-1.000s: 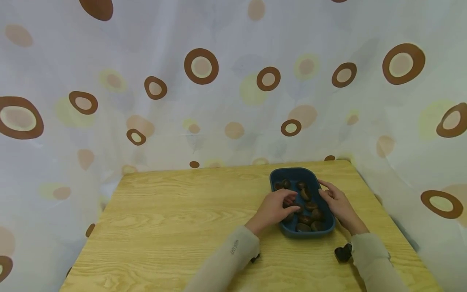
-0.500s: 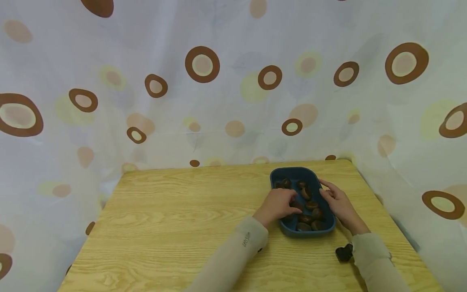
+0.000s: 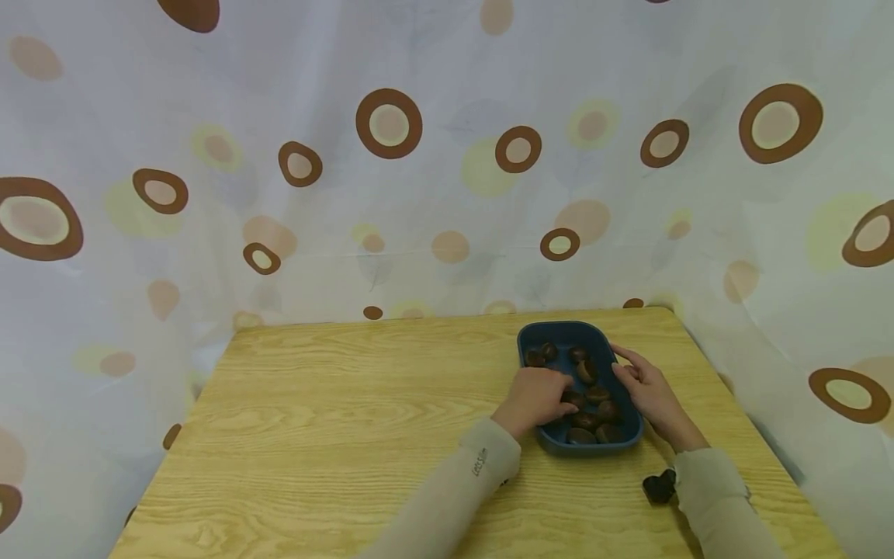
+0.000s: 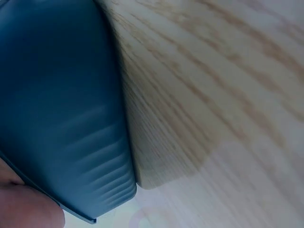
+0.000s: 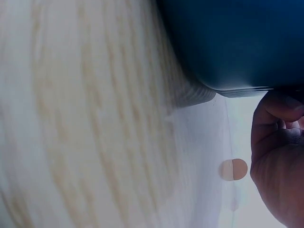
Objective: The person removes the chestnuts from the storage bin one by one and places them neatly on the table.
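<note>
A dark blue rectangular tub [image 3: 590, 449] stands at the right of the table in the head view, with several glossy brown chestnuts [image 3: 583, 421] spread over its floor. My left hand [image 3: 536, 397] reaches over the tub's left rim, fingers bent down among the chestnuts. Its fingertips are hidden, so I cannot tell whether they grip one. My right hand [image 3: 649, 392] holds the tub's right side, thumb at the rim and forefinger along the outer wall. In the left wrist view the tub's ribbed wall [image 4: 71, 118] fills the left; in the right wrist view my right thumb [image 5: 280, 107] meets the wall.
The wooden table [image 3: 335, 419] extends to the left of the tub. A patterned white curtain [image 3: 433, 194] encloses its back and sides. A small black device [image 3: 659, 487] sits by my right cuff.
My left hand has moved slightly right and deeper into the tub, its fingers turning downward out of sight. The right hand and the tub stay in place.
</note>
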Demonstrator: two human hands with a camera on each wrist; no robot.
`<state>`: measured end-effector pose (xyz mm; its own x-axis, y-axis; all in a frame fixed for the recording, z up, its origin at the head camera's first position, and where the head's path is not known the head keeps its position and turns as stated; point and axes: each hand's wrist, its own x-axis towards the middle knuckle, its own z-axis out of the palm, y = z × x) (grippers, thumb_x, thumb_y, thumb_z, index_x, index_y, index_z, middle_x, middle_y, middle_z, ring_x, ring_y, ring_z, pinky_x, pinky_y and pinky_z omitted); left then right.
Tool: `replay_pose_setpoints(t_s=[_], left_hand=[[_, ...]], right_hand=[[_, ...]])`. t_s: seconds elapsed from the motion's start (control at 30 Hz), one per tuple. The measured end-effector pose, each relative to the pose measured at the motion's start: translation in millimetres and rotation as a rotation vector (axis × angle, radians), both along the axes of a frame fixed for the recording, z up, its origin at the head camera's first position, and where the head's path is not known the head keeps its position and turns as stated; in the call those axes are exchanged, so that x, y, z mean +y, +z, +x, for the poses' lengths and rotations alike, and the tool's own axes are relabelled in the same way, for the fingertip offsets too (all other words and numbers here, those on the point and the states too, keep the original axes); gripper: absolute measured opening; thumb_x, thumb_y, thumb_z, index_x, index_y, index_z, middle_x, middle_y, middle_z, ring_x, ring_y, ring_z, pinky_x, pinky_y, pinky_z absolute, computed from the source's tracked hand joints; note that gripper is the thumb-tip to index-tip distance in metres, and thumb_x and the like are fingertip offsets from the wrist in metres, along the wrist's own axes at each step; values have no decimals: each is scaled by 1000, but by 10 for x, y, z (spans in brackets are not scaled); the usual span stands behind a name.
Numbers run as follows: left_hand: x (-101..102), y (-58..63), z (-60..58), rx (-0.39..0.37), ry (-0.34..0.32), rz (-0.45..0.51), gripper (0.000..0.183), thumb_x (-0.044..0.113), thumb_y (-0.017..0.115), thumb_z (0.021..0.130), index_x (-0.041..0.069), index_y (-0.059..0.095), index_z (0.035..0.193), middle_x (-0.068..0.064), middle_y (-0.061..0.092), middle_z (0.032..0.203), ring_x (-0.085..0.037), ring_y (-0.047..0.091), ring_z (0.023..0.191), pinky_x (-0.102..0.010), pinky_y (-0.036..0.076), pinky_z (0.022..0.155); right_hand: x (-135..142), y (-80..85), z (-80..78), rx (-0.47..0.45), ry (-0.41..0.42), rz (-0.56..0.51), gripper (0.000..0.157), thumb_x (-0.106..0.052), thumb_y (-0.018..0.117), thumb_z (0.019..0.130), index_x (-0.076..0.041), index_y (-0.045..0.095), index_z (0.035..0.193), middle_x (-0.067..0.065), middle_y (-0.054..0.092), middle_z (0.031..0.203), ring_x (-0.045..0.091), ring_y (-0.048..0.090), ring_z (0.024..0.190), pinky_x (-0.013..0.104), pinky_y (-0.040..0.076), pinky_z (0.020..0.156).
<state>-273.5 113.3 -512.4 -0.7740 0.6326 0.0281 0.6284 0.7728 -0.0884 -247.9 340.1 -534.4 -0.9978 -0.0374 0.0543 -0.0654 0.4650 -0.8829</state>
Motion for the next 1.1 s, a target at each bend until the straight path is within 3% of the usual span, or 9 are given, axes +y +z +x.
replay_pose_setpoints(t_s=[0.23,0.53,0.8,1.1], left_hand=[[2,-22,-21,-16,-15,6,31,62,64,96,46,72,121,23,74,101,1,68,84,-26,57,71],[-5,-40,-47,-20,-78,-6,32,62,60,98,48,69,125,24,73,108,2,67,86,-26,56,72],[7,17,-16,-18,-65,-40,35,63,57,99,50,65,131,25,72,115,2,68,92,-25,57,77],[30,-32,-33,-14,-69,-38,34,62,53,102,51,66,131,24,70,117,2,68,97,-24,57,80]], right_hand=[[4,-2,3,6,-3,-3,59,-33,46,113,-3,33,161,-1,49,74,9,39,56,30,39,51],[-4,7,14,4,3,-14,59,-34,46,113,-5,32,162,-1,48,74,9,36,53,30,38,49],[0,12,6,-2,1,-3,59,-34,46,113,-5,32,162,0,46,73,9,35,52,30,38,47],[12,2,-3,-17,5,1,59,-34,44,113,-6,29,163,3,53,79,11,40,57,30,40,52]])
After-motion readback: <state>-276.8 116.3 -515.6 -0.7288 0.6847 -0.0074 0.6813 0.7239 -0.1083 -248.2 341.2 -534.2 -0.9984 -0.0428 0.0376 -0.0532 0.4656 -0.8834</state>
